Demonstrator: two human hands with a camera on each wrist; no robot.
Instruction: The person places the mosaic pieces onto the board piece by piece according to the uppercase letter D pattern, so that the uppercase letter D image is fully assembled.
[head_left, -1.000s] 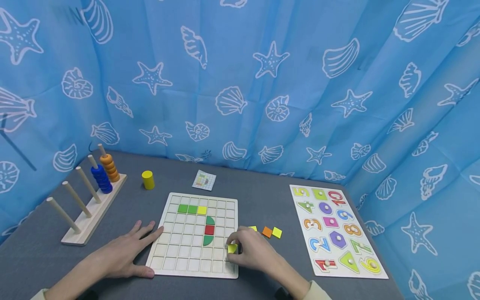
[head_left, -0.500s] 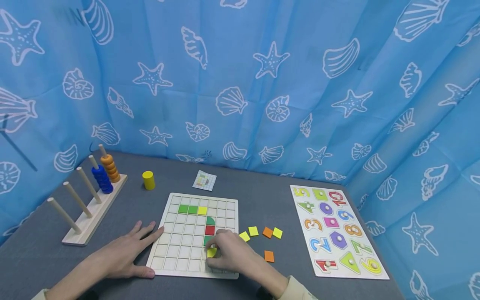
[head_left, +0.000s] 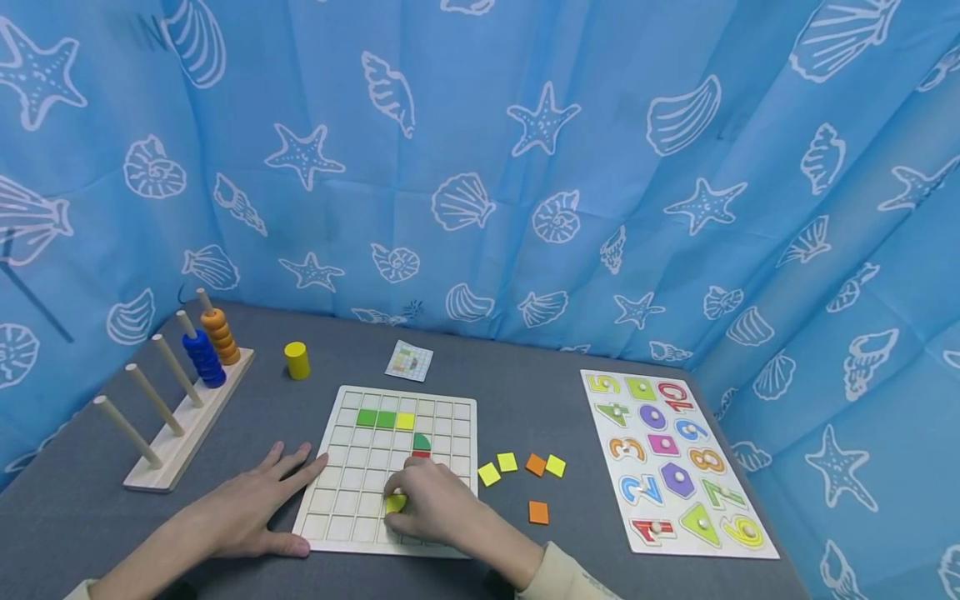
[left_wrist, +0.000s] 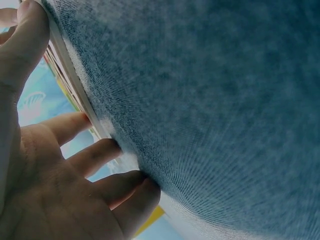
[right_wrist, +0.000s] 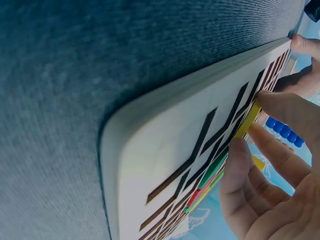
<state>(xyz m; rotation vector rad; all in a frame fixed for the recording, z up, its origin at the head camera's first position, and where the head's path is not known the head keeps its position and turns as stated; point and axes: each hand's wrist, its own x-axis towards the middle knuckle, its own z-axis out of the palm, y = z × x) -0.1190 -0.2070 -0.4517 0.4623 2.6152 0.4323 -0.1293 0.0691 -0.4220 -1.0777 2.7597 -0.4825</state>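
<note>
Over the near half of the grid board: the right hand works low and close to the surface.
Right hand's grip: closed on one yellow tile, pinched between thumb and fingertips.
Yellow tile: nearer the person than the red piece and a little to its left; whether it sits in a cell or just above one, I cannot tell. The fingers cover part of its outline.
Left hand: fingers spread and nothing held, the index fingertip touching the board's left edge.
Tile's likely feel: light, thin, stiff and fairly smooth; probably not fragile, though it could twist in a loose pinch.
Where to take hold: by opposite edges, high on the sides, so the underside meets the cell unblocked.
Loose yellow tiles and orange tiles: flat on the desk, right of the board; their low edges may be fiddly to lift.
Board's likely behaviour: rigid, best steadied by its rim.
</note>
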